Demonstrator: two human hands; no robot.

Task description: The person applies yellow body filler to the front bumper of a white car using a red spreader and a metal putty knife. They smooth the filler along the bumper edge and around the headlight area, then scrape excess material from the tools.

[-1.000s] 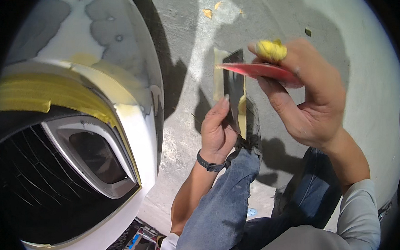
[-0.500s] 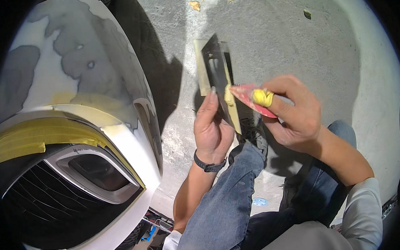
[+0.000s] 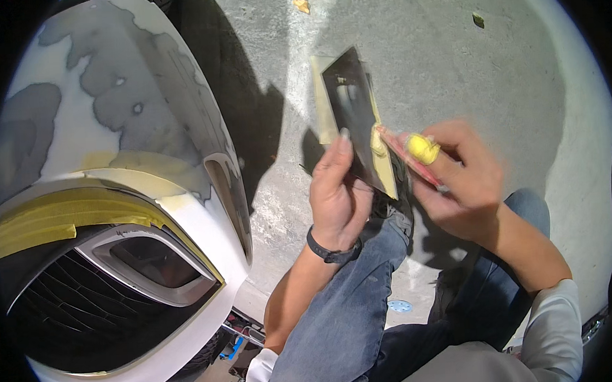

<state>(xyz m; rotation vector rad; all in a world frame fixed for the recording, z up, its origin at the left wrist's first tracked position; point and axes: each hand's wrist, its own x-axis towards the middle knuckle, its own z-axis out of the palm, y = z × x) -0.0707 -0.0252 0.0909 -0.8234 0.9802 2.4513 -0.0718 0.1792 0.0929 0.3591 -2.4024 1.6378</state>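
My left hand (image 3: 333, 196) is closed on a dark, flat mixing plate (image 3: 350, 100), thumb on its face. Yellow putty (image 3: 377, 141) is smeared and heaped along the plate's right edge. A pale yellowish flat piece (image 3: 324, 94) shows behind the plate; I cannot tell if it is joined to it. Pinched in my right hand (image 3: 466, 184) is a red putty spreader (image 3: 421, 165), its tip touching the putty. By the right thumb sits a bright yellow lump (image 3: 423, 149), its kind unclear. Motion blurs the right hand a little.
At left stands a car bumper (image 3: 144, 82) with grey and white sanded patches, yellow masking tape (image 3: 81, 211) and a black grille (image 3: 72, 303). My knees in jeans (image 3: 338, 305) lie below my hands. Dry leaves (image 3: 302, 6) and a blue disc (image 3: 400, 306) are on the concrete.
Both hands, with the plate and spreader, have shifted slightly to the right. The plate has turned to show more of its dark face, and the spreader's tip stays at the putty.
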